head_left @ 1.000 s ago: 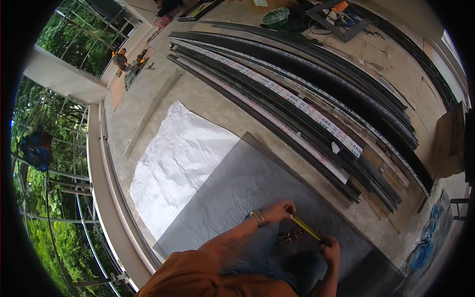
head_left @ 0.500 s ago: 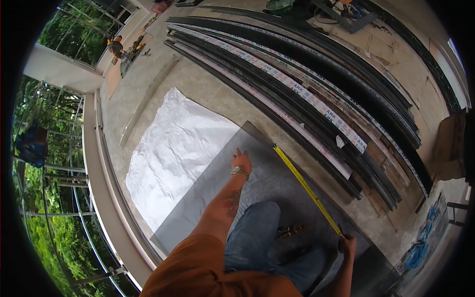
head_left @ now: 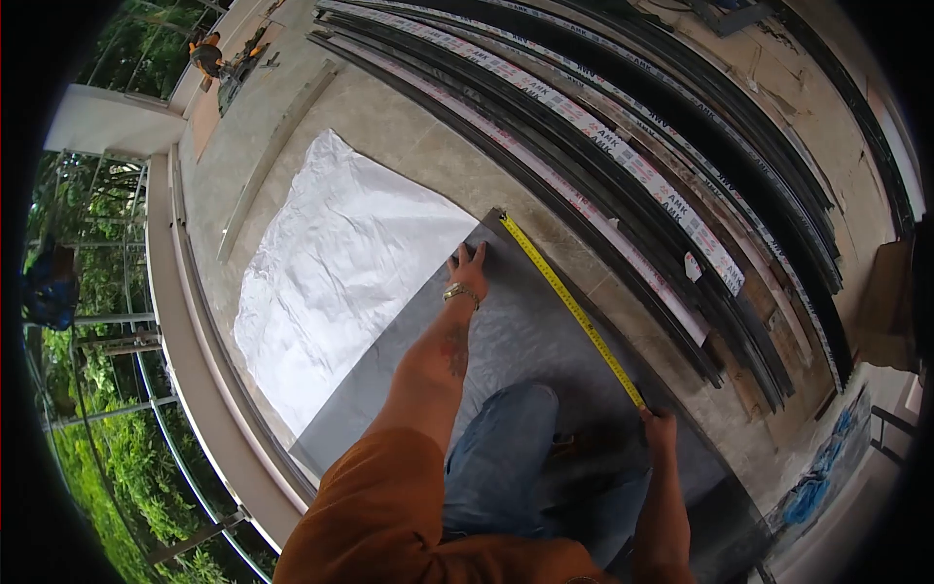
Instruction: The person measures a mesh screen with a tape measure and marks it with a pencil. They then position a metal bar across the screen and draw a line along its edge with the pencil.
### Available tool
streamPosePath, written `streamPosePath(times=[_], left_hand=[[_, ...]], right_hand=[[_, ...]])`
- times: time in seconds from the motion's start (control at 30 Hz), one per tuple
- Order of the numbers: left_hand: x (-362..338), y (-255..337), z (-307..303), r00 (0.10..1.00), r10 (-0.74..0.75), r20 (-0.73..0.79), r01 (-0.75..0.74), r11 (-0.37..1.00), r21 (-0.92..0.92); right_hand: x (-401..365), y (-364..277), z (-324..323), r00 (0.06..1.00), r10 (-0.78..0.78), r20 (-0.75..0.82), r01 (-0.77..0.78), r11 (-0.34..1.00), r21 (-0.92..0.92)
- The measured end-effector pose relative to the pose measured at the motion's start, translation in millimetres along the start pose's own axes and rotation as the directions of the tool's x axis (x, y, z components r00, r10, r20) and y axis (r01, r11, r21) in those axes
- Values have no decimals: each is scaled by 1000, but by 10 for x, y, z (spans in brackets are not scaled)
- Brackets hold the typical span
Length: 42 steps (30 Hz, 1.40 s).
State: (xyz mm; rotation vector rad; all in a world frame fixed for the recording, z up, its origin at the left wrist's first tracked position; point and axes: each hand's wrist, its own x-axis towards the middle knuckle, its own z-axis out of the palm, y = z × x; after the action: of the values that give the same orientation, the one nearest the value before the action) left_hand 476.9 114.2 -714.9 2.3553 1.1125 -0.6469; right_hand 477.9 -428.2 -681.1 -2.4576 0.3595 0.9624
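A dark grey flat sheet (head_left: 418, 355) lies under my knees, with one corner at the far end. My left hand (head_left: 469, 273) rests on it close to that corner, fingers spread and holding nothing. My right hand (head_left: 660, 428) is closed around a tape measure; the case is mostly hidden by the fingers. Its yellow blade (head_left: 574, 311) stretches along the sheet's right side, and its hooked end reaches the far corner. A crumpled white sheet (head_left: 336, 263) lies beyond the dark one, to the left.
Long dark profiles (head_left: 545, 146) with printed tape lie stacked on the right. An orange power saw (head_left: 206, 56) stands at the far left. A long thin bar (head_left: 277, 156) lies on the floor. A cardboard box (head_left: 883, 307) and blue bundled material (head_left: 812, 487) are at the right.
The tape's end has moved up and left to the sheet's far corner, my right hand moving with it. My left hand has shifted slightly toward the corner, and the camera view has tilted.
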Motion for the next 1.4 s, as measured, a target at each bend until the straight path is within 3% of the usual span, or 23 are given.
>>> streamPosePath(times=[0.23, 0.43, 0.57, 0.7, 0.73, 0.83, 0.9, 0.97, 1.0, 1.07, 1.2, 1.4], left_hand=[[138, -169, 111, 997, 68, -22, -68, 998, 7], [172, -208, 137, 993, 111, -38, -108, 992, 66], [72, -89, -29, 993, 117, 29, -120, 987, 103], [196, -231, 3, 974, 224, 16, -223, 961, 165], [230, -304, 59, 963, 271, -2, -267, 951, 156], [251, -341, -31, 957, 289, 36, -291, 943, 159], [279, -311, -82, 957, 286, 50, -290, 940, 181], [412, -489, -49, 937, 350, 23, -344, 905, 249], [568, -674, 33, 908, 418, -12, -395, 867, 302], [389, -423, -116, 944, 326, 38, -323, 898, 298], [606, -700, -69, 922, 386, 20, -373, 875, 308], [664, -753, -123, 925, 376, 46, -367, 858, 360]], right_hand=[[-4, -543, 92, 1000, 19, -13, -20, 996, -92], [-35, -581, 81, 1000, 6, -3, -6, 998, -69], [-11, -596, 126, 998, 51, -47, -55, 995, -87], [24, -562, 161, 996, 38, -85, -46, 994, -98], [17, -568, 119, 996, 86, -34, -88, 994, -65], [-106, -637, -30, 981, 179, -78, -185, 979, -81], [-108, -441, -98, 965, 246, -96, -254, 963, -85], [-108, -111, -76, 957, 144, -250, -172, 981, -92], [-107, 30, -139, 952, 171, -254, -198, 977, -85], [-138, 321, -334, 952, 195, -236, -227, 967, -117], [-105, 1019, -577, 922, 202, -330, -264, 951, -158], [-93, 1562, -771, 925, 222, -307, -292, 934, -204]])
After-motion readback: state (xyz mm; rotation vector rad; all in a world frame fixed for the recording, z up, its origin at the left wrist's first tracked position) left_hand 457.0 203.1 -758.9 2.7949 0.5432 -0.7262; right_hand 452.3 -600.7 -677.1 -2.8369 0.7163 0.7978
